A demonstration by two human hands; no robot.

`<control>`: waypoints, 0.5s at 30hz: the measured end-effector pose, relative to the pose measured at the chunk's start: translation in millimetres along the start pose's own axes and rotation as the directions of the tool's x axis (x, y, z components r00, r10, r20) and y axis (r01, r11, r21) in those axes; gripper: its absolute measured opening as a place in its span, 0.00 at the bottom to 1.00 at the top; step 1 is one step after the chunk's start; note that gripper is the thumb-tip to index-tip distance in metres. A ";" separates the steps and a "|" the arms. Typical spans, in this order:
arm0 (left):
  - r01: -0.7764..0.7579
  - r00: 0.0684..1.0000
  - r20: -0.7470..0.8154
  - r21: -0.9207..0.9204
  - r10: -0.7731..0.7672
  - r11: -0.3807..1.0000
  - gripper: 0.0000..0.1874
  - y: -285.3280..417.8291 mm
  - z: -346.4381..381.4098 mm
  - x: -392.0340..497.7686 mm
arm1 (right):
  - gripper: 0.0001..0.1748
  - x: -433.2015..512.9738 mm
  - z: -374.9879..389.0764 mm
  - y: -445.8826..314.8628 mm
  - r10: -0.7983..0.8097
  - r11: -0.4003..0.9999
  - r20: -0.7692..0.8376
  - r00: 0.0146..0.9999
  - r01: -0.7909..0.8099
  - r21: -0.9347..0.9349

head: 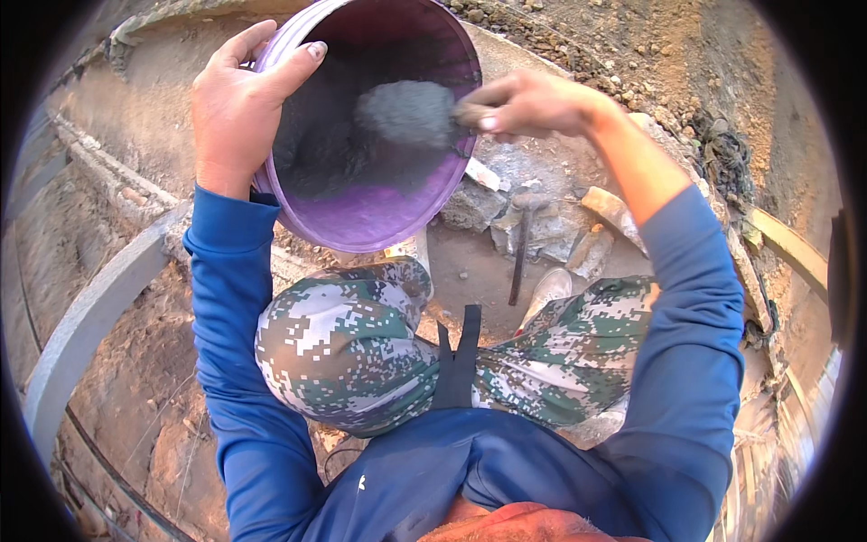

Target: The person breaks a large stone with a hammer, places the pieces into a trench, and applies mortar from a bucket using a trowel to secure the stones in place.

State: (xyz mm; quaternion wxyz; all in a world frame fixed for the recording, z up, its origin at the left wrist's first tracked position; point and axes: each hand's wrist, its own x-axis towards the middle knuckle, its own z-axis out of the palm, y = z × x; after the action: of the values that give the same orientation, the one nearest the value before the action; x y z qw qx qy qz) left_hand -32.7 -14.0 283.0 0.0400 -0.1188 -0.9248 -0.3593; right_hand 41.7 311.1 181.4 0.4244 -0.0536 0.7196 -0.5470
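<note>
A purple plastic bucket (379, 230) is tilted so that its mouth faces me, above my bent knee. My left hand (238, 115) grips its rim on the left, thumb inside and fingers outside. Dark grey, wet-looking mortar (315, 152) coats the inner wall and lies in the bucket. My right hand (542, 103) is closed around the handle of a trowel (410, 112) at the bucket's right rim. The trowel's grey blade is inside the mouth, blurred by motion; whether it carries mortar is hard to tell.
Between my feet a hammer (523, 247) leans on broken concrete chunks (474, 203). A grey concrete beam (101, 318) runs along the left, and a yellowish one (789, 247) is at the right. Dark tangled netting (725, 152) lies beside gravelly soil (667, 54). A dark cable (122, 477) crosses the lower left.
</note>
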 end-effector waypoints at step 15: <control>0.115 0.992 0.064 -0.157 -0.107 0.981 0.38 8.4 2.0 1.7 | 0.33 -109.6 -76.1 168.1 0.227 0.972 -0.603 0.765 -0.214 0.095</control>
State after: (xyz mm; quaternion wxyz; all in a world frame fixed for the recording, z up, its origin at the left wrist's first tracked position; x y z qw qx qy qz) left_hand -32.2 -6.3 287.3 -0.0153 -0.0797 -0.8987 -0.4309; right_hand 125.4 493.4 105.1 0.2315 0.2149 0.8133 -0.4886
